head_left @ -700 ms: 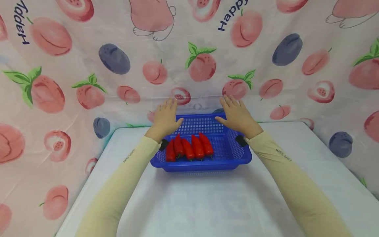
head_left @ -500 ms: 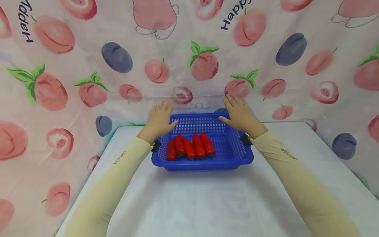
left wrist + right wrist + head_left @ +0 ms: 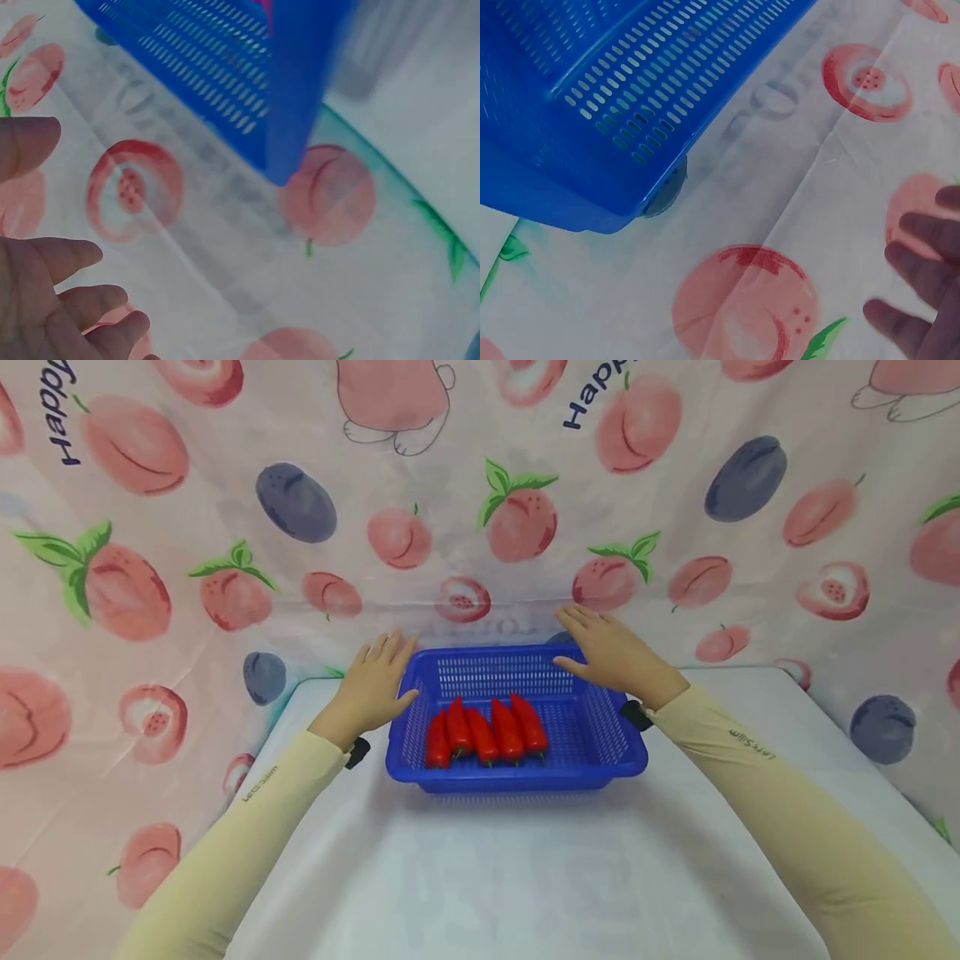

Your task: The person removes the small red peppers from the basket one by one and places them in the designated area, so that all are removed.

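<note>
A blue plastic basket with slotted walls (image 3: 517, 771) is sitting mid-frame on a white table (image 3: 510, 877), holding five long, glossy red peppers (image 3: 482, 737). They're lying side by side in its left half, stems facing the bottom of the frame, probably lined up like that for neat packing. The left hand (image 3: 367, 687) is hovering by the upper left corner, the right hand (image 3: 615, 647) by the upper right; both sets of fingers are spreading fairly wide, gripping nothing, so the table's doing all the supporting.
</note>
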A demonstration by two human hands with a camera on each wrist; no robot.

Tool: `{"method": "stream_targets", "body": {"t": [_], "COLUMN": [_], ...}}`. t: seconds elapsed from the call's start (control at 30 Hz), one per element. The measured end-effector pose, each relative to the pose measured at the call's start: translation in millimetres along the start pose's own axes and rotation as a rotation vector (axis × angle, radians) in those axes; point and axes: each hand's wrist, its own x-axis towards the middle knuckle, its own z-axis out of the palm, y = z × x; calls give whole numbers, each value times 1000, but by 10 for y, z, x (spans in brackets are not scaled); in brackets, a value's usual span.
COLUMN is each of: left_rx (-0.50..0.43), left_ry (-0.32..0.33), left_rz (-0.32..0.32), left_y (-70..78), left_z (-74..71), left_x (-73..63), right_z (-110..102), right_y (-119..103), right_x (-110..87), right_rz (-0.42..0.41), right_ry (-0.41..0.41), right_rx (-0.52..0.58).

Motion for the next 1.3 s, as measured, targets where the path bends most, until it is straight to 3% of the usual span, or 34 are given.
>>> {"method": "stream_targets", "body": {"t": [0.27, 0.5, 0.67, 1.0, 1.3], "left_rx": [-7, -20, -40, -69, -74], "left_ry": [12, 13, -17, -15, -16], "left_rz": [16, 22, 11, 7, 18], "left_y": [-35, -40, -36, -54, 3], "left_z": [250, 468, 560, 644, 683], "left_x": [-95, -166, -215, -186, -156], "right_z": [39, 106, 155, 355, 548], "right_y": [73, 260, 359, 407, 464], "right_x": [11, 26, 26, 120, 257], "right_rz": [24, 53, 87, 78, 84], "right_ry": [-53, -46, -108, -212, -304], "right_rx": [353, 696, 786, 817, 1033]}}
